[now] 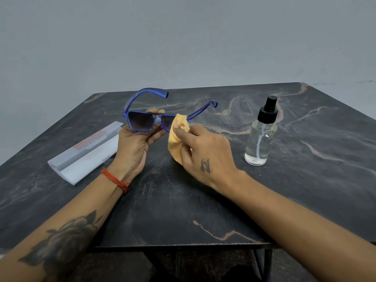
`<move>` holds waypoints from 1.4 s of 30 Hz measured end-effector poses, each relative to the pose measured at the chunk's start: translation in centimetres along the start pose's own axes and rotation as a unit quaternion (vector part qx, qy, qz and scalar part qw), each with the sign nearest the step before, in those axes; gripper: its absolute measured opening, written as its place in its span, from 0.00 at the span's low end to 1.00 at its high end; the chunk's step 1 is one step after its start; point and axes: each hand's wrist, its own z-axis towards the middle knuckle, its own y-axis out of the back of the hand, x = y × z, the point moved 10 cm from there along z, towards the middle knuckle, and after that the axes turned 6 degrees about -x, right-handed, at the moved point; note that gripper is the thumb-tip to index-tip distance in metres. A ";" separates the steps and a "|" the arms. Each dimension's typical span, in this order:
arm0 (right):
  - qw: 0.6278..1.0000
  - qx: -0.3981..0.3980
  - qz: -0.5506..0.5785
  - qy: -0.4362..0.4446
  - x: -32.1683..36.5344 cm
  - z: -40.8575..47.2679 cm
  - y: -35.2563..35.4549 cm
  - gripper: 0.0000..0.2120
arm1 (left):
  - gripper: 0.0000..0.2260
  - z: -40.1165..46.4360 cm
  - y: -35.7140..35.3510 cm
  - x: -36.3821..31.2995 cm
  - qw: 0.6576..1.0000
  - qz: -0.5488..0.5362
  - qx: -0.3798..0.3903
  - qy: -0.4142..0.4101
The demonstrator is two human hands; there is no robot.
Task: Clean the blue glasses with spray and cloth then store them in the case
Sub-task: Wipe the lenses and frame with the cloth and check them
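Steady the blue plastic-framed glasses (pixel 142 121) in your left hand (pixel 132 147) grip while your right hand (pixel 205 153), pinching the orange cloth (pixel 178 137), wipes gently.

Translucent blue plastic glasses (pixel 142 121) with glossy dark tinted lenses are sitting in the left hand (pixel 133 145). Soft matt orange cloth (pixel 178 135) is bunching under the right hand (pixel 205 157). Right of it, a clear glossy spray bottle (pixel 261 137) with a black plastic cap is standing. Left of the hands, a smooth pale grey case (pixel 85 153) is lying on the dark marble-patterned table (pixel 183 210).
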 end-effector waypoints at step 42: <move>0.988 -0.143 -0.047 0.012 -0.8 0.3 2.7 0.13 | 0.08 -0.4 -0.4 0.5 0.998 0.047 -0.003 0.034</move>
